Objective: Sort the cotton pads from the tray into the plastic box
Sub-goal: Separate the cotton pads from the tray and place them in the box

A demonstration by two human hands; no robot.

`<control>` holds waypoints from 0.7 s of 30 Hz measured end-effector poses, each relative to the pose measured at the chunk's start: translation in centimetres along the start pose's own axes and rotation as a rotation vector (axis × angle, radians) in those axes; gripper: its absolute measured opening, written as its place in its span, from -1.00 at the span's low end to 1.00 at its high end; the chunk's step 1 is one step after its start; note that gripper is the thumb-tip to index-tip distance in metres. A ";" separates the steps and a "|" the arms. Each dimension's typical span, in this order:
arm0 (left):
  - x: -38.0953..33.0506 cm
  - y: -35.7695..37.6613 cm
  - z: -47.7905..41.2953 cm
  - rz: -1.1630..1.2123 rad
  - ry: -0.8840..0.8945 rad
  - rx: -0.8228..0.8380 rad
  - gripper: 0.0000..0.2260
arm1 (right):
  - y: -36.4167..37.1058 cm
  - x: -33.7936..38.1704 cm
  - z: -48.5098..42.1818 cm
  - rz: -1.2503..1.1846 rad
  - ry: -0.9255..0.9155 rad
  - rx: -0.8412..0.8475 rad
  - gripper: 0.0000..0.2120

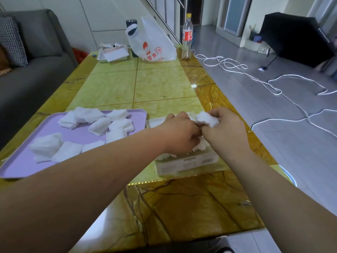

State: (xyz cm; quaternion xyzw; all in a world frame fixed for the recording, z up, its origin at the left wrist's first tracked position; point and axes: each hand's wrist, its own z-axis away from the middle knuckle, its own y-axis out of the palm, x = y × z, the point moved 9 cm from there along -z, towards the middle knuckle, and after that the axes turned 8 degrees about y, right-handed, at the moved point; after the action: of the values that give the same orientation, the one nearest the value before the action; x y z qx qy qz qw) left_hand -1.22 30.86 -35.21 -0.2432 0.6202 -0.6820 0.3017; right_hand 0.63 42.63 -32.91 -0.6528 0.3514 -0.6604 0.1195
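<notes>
A flat lilac plastic tray (76, 136) lies on the left of the yellow-green and amber marbled surface (164, 88), and loose white square cotton pads (96, 123) are scattered over it in small heaps. Just beside the tray's right edge stands a clear rectangular plastic box (187, 166) with a label on its near wall. More pads stand packed on edge inside it, showing at its near left corner. Both hands meet over the box. The right hand (226, 130) pinches a fluffy bunch of pads (207, 119) between thumb and fingers, held just above the box's far end. The left hand (179, 132) reaches in from the tray side with its fingers curled down among the pads in the box. Their tips are hidden, so I cannot tell whether they grip anything. At the far end of the surface stand a white plastic carrier bag with red print (155, 44) and a clear bottle with a yellow cap (187, 36). A white cable (273, 88) trails across the grey floor on the right.
</notes>
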 end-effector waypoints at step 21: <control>1.4 -0.3 1.6 -0.039 -0.026 0.048 -0.75 | 3.0 2.7 1.4 0.688 -0.141 0.192 -0.79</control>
State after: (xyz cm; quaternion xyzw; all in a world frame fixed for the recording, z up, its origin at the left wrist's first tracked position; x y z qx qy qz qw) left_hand -1.05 28.75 -34.82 -0.2568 0.5949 -0.6993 0.3020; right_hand 0.69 38.35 -32.82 -0.5259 0.4778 -0.5649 0.4196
